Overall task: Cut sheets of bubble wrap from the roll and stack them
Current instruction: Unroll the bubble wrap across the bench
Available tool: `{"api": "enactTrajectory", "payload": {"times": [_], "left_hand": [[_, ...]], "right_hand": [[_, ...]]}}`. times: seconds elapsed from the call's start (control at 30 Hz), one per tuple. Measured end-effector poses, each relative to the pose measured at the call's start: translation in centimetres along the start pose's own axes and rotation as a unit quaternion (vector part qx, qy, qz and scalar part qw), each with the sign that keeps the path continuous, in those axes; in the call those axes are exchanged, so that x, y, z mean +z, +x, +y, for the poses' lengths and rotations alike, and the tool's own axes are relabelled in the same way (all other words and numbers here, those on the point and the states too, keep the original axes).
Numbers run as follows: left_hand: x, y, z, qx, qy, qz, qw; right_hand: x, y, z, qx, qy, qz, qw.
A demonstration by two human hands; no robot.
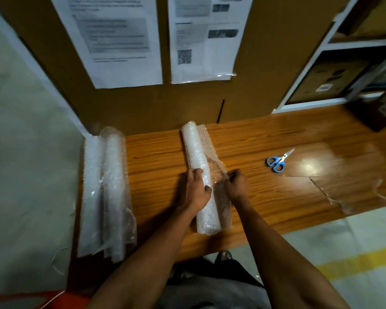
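Wood-grain table [265, 197] fills the middle of the frame, running from the centre left out to the right edge. Lying on it near the centre, end-on to the viewer, is the bubble wrap roll [198, 175], a pale translucent cylinder with its far end toward the brown cardboard wall [265, 63]. A loose flap of bubble wrap [214, 166] comes off the roll's right side and lies on the table beside it.

The left hand [196, 190] rests on the roll about halfway along, its grip wrapped over the top with fingers curled onto the cylinder. The right hand [237, 185] sits just right of the roll, its grip clenched on the edge of the loose flap, fingers pinched together.

At the left end of the table, a stack of cut bubble wrap sheets [107, 192] lies lengthwise, partly curled and hanging over the table's near edge. Blue-handled scissors [277, 161] lie on the table in the right half of the frame, well apart from both hands, blades closed and pointing to the upper right. A thin clear film [343, 197] lies wrinkled on the table toward the right edge.

Two printed paper sheets [112, 41] hang on the cardboard wall in the upper centre; their text is blurred. White shelving [316, 70] holding boxes stands at the upper right.
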State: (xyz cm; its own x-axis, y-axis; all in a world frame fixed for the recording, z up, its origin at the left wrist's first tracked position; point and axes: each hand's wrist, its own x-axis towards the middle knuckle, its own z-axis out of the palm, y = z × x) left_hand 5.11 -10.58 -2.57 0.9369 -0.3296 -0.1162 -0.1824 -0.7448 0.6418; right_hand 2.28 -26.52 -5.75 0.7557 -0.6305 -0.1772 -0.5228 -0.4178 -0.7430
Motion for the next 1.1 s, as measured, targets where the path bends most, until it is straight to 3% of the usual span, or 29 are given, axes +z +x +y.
{"api": "enactTrajectory", "payload": {"times": [0.27,0.67,0.83,1.0,1.1], "left_hand": [[5.3,3.2,6.2,0.025,0.000,-0.019,1.000],[11.3,8.0,14.0,0.048,-0.015,-0.031,0.998],[12.0,8.4,14.6,0.038,0.012,-0.007,0.999],[11.7,8.2,13.7,0.033,0.043,0.011,0.998],[11.4,7.9,13.2,0.014,0.074,0.029,0.997]], "right_hand": [[-6.6,4.3,4.3,0.071,0.132,-0.044,0.988],[-14.5,13.0,9.6,0.124,0.164,-0.057,0.977],[-15.7,15.5,10.1,0.081,0.116,-0.077,0.987],[-16.5,17.1,9.7,-0.040,-0.035,-0.111,0.992],[-16.5,17.5,9.8,-0.054,-0.107,-0.121,0.985]]}}
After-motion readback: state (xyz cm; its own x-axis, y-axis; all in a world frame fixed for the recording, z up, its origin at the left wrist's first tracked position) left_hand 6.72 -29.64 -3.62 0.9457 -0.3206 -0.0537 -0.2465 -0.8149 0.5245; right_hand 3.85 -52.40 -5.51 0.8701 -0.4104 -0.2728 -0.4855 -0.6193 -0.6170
